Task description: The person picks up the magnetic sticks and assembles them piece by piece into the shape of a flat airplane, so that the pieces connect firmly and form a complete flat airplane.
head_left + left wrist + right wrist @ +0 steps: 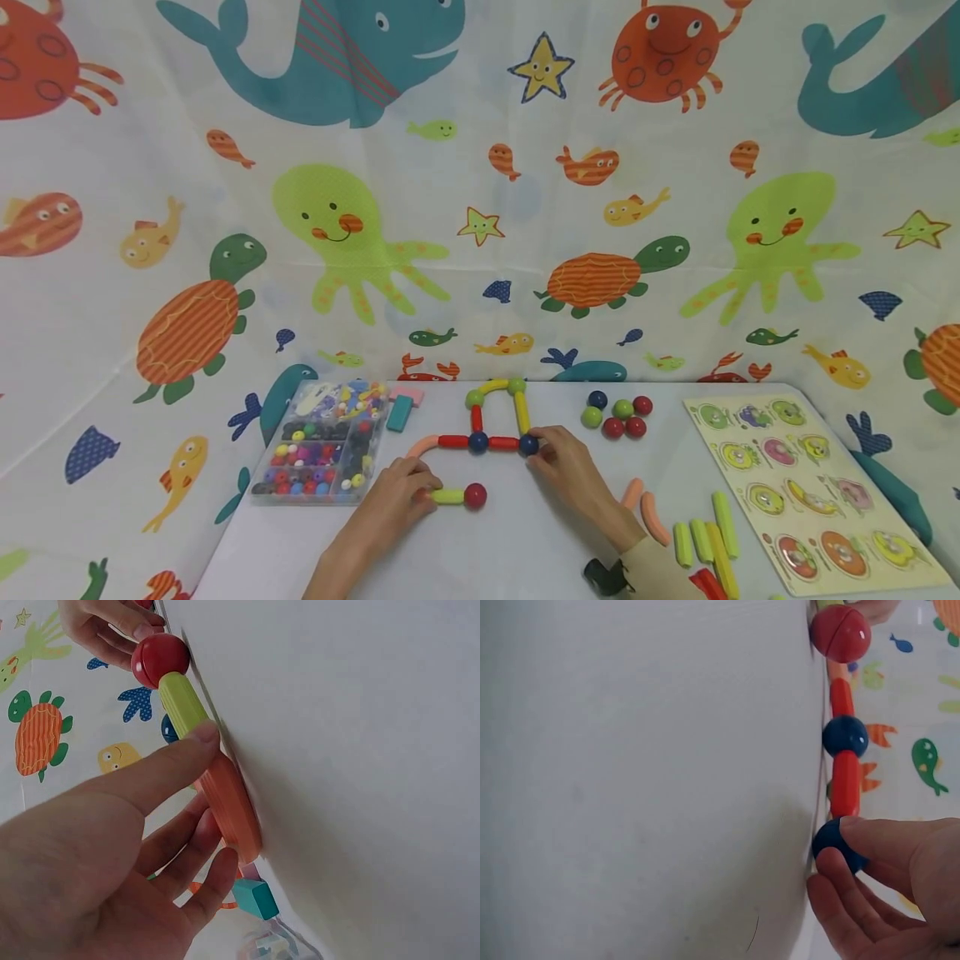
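My left hand [397, 498] pinches a lime green stick [182, 701], whose far end meets a red ball [475, 497]. An orange stick [234, 806] runs in line with it between thumb and fingers in the left wrist view; the hand hides it from the head view. My right hand [572, 468] pinches a dark blue ball [832, 844] between thumb and fingertips. That ball is a corner of a flat figure of balls and sticks: red sticks [503, 443], another blue ball [477, 442], green balls [516, 386], yellow sticks [522, 412] and a salmon curved stick [423, 446].
A clear compartment box [300, 500] of beads stands left, beside a teal block [400, 413]. Loose balls [613, 428] lie right of the figure. Green and yellow sticks [724, 523] and salmon curves [654, 518] lie front right, near a picture board [810, 500].
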A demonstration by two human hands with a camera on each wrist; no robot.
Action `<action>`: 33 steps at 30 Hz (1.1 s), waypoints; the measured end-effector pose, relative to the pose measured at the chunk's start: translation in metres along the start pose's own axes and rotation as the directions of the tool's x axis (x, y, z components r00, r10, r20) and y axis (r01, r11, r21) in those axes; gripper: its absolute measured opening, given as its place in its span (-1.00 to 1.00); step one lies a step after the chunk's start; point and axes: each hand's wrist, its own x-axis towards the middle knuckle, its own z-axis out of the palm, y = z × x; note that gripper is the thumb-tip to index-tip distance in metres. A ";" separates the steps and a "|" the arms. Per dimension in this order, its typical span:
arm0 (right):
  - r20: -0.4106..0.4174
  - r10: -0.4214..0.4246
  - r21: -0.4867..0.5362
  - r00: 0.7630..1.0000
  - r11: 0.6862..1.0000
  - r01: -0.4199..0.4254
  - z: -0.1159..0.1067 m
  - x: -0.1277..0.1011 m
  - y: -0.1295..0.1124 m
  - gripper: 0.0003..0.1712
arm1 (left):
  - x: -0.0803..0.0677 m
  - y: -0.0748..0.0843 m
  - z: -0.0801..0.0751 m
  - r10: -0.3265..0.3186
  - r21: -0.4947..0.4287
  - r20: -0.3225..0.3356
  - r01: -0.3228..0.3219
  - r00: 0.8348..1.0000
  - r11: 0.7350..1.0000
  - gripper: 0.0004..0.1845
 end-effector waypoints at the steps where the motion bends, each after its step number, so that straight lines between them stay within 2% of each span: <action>1: 0.001 0.003 0.001 1.000 1.000 -0.003 0.000 0.000 -0.001 -0.45 | 0.000 0.000 0.000 0.005 0.002 -0.004 -0.005 1.000 1.000 -0.75; 7: -0.031 -0.003 0.011 0.999 1.000 0.004 -0.008 -0.003 -0.001 -0.47 | 0.000 0.002 0.000 0.019 0.007 -0.026 -0.018 0.999 1.000 -0.74; 13: -0.081 0.015 0.042 0.997 0.999 -0.012 -0.035 -0.015 0.005 -0.56 | -0.001 0.008 0.000 0.054 -0.002 -0.057 -0.054 0.997 0.999 -0.72; 18: -0.158 -0.022 -0.015 0.987 1.000 0.020 -0.063 -0.034 0.024 -0.62 | -0.003 0.014 0.001 0.085 -0.006 -0.094 -0.086 0.992 0.996 -0.71; 20: -0.195 -0.020 -0.057 0.981 0.998 0.009 -0.074 -0.046 0.031 -0.63 | -0.004 0.015 0.001 0.096 -0.002 -0.104 -0.097 0.990 0.995 -0.72; 28: -0.306 0.041 -0.216 0.951 0.970 -0.111 -0.116 -0.099 0.054 -0.62 | -0.004 0.017 0.001 0.064 0.000 -0.064 -0.064 0.996 0.998 -0.72; 30: -0.317 0.101 -0.234 0.943 0.955 -0.181 -0.124 -0.113 0.056 -0.62 | -0.004 0.017 0.001 0.050 -0.008 -0.052 -0.050 0.997 0.999 -0.72; 33: -0.287 0.253 -0.213 0.924 0.923 -0.319 -0.135 -0.133 0.059 -0.59 | -0.004 0.017 0.001 0.036 -0.024 -0.040 -0.037 0.999 0.999 -0.72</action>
